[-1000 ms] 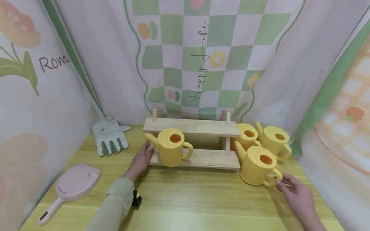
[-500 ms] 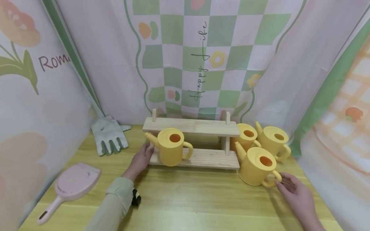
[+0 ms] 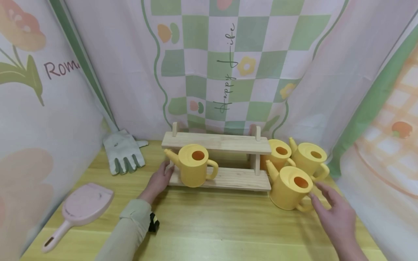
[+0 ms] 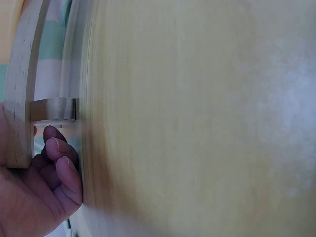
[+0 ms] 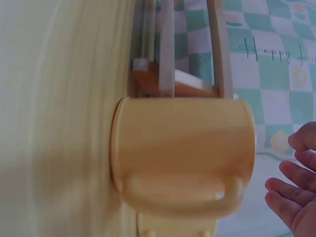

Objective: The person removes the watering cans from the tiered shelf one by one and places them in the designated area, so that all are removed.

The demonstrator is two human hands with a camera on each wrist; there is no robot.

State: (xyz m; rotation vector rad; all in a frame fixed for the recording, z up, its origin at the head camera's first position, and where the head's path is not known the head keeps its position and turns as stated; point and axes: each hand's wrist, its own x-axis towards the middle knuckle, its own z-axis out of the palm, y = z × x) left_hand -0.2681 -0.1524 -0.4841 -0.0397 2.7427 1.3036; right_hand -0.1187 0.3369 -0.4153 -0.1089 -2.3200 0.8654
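Observation:
At the left end of a small two-tier wooden shelf [image 3: 228,180], my left hand [image 3: 159,180] grips the lower board. Its curled fingers [image 4: 68,173] lie under the board's end in the left wrist view; the thumb is hidden. One yellow watering can [image 3: 193,172] stands upright on that board, spout to the left. My right hand [image 3: 337,214] is spread beside the handle of the front yellow watering can [image 3: 287,192], on the table right of the shelf. In the right wrist view its fingers [image 5: 296,173] stand apart from that can.
Two more yellow watering cans stand behind the front one: one can [image 3: 277,156] partly behind the shelf's right end, another can [image 3: 308,159] farther right. On the left lie a grey-white glove [image 3: 125,152] and a pink dustpan-like scoop [image 3: 86,204]. Patterned curtains [image 3: 218,65] surround the table [image 3: 209,224].
My right hand has let go of the front can's handle, its fingers opening and lifting slightly. The left hand, shelf and cans look the same.

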